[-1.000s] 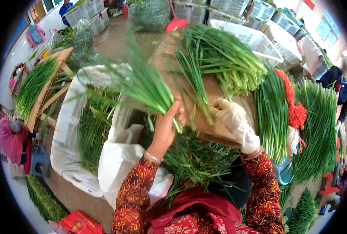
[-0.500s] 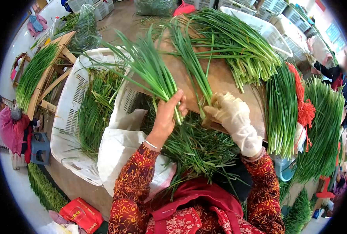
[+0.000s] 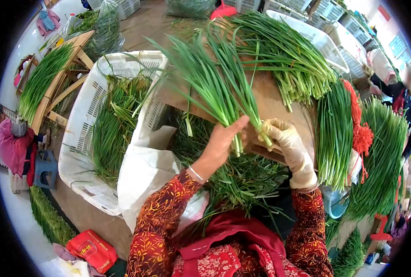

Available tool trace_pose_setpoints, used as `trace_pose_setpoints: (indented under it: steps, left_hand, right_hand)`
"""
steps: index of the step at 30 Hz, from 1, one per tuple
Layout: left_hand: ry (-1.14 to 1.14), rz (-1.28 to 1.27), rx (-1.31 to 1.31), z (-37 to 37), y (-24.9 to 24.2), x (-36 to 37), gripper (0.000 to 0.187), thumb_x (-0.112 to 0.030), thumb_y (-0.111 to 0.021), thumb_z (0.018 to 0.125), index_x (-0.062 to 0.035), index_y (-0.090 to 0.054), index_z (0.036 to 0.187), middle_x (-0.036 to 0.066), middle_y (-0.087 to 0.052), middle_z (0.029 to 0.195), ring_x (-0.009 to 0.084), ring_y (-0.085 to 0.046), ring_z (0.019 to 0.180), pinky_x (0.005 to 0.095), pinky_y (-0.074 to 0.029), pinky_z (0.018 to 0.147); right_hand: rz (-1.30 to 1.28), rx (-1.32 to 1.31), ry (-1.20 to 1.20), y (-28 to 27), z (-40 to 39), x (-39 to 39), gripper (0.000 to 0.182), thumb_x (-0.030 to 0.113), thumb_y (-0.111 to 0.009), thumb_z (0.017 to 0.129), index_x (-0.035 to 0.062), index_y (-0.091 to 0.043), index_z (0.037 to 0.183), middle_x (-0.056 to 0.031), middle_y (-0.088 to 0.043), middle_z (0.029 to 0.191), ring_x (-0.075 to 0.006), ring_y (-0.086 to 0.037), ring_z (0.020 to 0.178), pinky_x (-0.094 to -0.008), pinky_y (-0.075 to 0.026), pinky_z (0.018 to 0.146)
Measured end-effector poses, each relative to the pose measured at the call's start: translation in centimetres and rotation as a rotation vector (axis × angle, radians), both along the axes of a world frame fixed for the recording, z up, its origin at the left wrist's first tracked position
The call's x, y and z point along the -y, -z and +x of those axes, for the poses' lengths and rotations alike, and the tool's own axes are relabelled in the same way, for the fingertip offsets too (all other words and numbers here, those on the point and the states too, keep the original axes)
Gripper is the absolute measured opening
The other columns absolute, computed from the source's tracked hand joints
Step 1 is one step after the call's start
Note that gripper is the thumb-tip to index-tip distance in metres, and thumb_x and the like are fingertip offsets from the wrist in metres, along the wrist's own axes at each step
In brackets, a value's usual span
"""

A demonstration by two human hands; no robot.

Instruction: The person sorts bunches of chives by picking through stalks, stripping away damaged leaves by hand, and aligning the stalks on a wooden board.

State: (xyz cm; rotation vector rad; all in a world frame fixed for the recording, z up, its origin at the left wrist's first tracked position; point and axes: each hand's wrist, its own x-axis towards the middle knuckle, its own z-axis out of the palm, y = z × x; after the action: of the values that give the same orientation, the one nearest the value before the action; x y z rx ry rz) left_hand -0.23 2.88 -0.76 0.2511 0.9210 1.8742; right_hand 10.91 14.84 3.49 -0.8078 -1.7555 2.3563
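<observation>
My left hand [image 3: 223,144], bare with a white bangle at the wrist, is closed round the stem ends of a bunch of garlic chives [image 3: 205,83]. The leaves fan up and away over the wooden board [image 3: 302,122]. Close beside it, my right hand [image 3: 291,150] in a pale glove pinches the stem ends of a thinner bunch of garlic chives [image 3: 237,76]. The two bunches lie almost side by side, their leaves overlapping. On the board's far right rests a large pile of garlic chives [image 3: 293,60]. Loose leaves [image 3: 242,177] are heaped below my hands.
A white plastic crate [image 3: 76,152] with leaves stands at left, a white sack [image 3: 143,171] over its near edge. Tall chive bundles [image 3: 332,138] and red ties [image 3: 362,141] are at right. A wooden rack [image 3: 60,76] stands far left. Another person [image 3: 406,92] is at far right.
My left hand has moved right with its bunch, up close to my right hand. The right hand has turned slightly, and its thinner bunch has shifted right. A stray stem now hangs at the board's edge.
</observation>
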Motion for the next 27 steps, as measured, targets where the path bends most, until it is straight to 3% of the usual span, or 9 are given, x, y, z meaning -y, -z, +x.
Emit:
trace_pose_setpoints:
  steps: [4, 6, 10, 13, 17, 19, 23, 25, 27]
  left_hand:
    - [0.005, 0.043, 0.071, 0.1, 0.6, -0.1, 0.017, -0.018, -0.063, 0.080, -0.0078, -0.053, 0.090, -0.003, -0.051, 0.072, 0.0074, -0.048, 0.057, 0.0251, -0.043, 0.051]
    - [-0.019, 0.043, 0.053, -0.1, 0.5, 0.1, 0.017, -0.014, -0.064, 0.079, -0.0082, -0.052, 0.090, -0.003, -0.051, 0.072, 0.0080, -0.049, 0.057, 0.0256, -0.043, 0.051]
    - [-0.046, 0.055, 0.010, -0.1, 0.5, 0.2, 0.017, -0.015, -0.064, 0.079, -0.0058, -0.052, 0.087, -0.001, -0.051, 0.069, 0.0093, -0.049, 0.058, 0.0252, -0.042, 0.049]
    - [-0.058, 0.078, 0.009, -0.6, 0.3, 0.5, 0.016, -0.015, -0.063, 0.080, -0.0049, -0.053, 0.087, 0.000, -0.051, 0.068, 0.0104, -0.049, 0.057, 0.0250, -0.042, 0.049]
    - [-0.085, 0.021, 0.053, -1.0, -0.5, 1.0, 0.014, -0.014, -0.062, 0.080, -0.0039, -0.054, 0.087, 0.001, -0.053, 0.066, 0.0118, -0.050, 0.054, 0.0247, -0.042, 0.048]
    - [-0.130, 0.016, -0.046, -0.7, -0.5, 0.9, 0.014, -0.013, -0.061, 0.080, -0.0037, -0.055, 0.088, 0.002, -0.055, 0.068, 0.0109, -0.051, 0.055, 0.0240, -0.042, 0.048]
    - [-0.137, -0.017, -0.100, -0.8, -0.1, 0.9, 0.017, -0.013, -0.063, 0.079, -0.0036, -0.055, 0.092, 0.002, -0.057, 0.074, 0.0100, -0.053, 0.060, 0.0238, -0.044, 0.049]
    - [-0.158, -0.026, -0.179, -0.9, 0.1, 0.8, 0.019, -0.014, -0.063, 0.080, -0.0032, -0.055, 0.093, 0.002, -0.057, 0.076, 0.0099, -0.053, 0.062, 0.0240, -0.044, 0.049]
    - [-0.176, -0.036, -0.259, -0.9, -0.1, 0.8, 0.020, -0.015, -0.062, 0.080, -0.0028, -0.054, 0.094, 0.002, -0.057, 0.078, 0.0098, -0.054, 0.064, 0.0242, -0.045, 0.049]
  right_hand:
    - [-0.044, -0.050, 0.065, 0.5, -0.3, 1.1, 0.018, 0.022, -0.058, 0.084, 0.0049, -0.055, 0.090, 0.0018, -0.055, 0.068, -0.0036, -0.043, 0.050, -0.0154, -0.034, 0.047]
    - [0.172, 0.009, 0.148, 0.3, -0.7, 1.1, 0.017, 0.021, -0.057, 0.084, 0.0050, -0.055, 0.088, 0.0023, -0.053, 0.067, -0.0030, -0.042, 0.051, -0.0152, -0.032, 0.046]
    - [0.166, 0.015, 0.110, 0.3, -1.5, 1.5, 0.015, 0.019, -0.057, 0.084, 0.0047, -0.055, 0.087, 0.0028, -0.052, 0.067, -0.0024, -0.042, 0.052, -0.0150, -0.032, 0.046]
    - [0.212, -0.169, 0.200, 0.3, -1.2, 1.8, 0.014, 0.018, -0.058, 0.084, 0.0054, -0.054, 0.088, 0.0015, -0.056, 0.071, -0.0021, -0.043, 0.054, -0.0149, -0.034, 0.049]
    - [0.035, -0.357, 0.211, 0.6, -0.4, 2.1, 0.014, 0.016, -0.058, 0.083, 0.0054, -0.052, 0.090, -0.0045, -0.060, 0.085, -0.0035, -0.042, 0.054, -0.0165, -0.037, 0.052]
    - [-0.024, -0.365, 0.171, -0.4, -0.3, 2.5, 0.015, 0.015, -0.059, 0.082, 0.0057, -0.051, 0.090, -0.0031, -0.059, 0.081, -0.0044, -0.044, 0.057, -0.0173, -0.038, 0.052]
    - [0.320, -0.127, 0.085, -0.8, -1.2, 3.0, 0.016, 0.012, -0.059, 0.081, 0.0051, -0.051, 0.093, 0.0009, -0.053, 0.074, -0.0071, -0.047, 0.061, -0.0191, -0.039, 0.055]
    - [0.853, 0.015, -0.033, -0.5, -1.5, 3.2, 0.019, 0.010, -0.061, 0.080, 0.0045, -0.051, 0.096, 0.0009, -0.053, 0.075, -0.0100, -0.051, 0.064, -0.0222, -0.044, 0.061]
    - [0.445, -0.182, 0.070, 1.2, -1.6, 3.0, 0.023, 0.007, -0.063, 0.076, 0.0043, -0.052, 0.097, -0.0016, -0.055, 0.078, -0.0150, -0.055, 0.068, -0.0260, -0.046, 0.063]
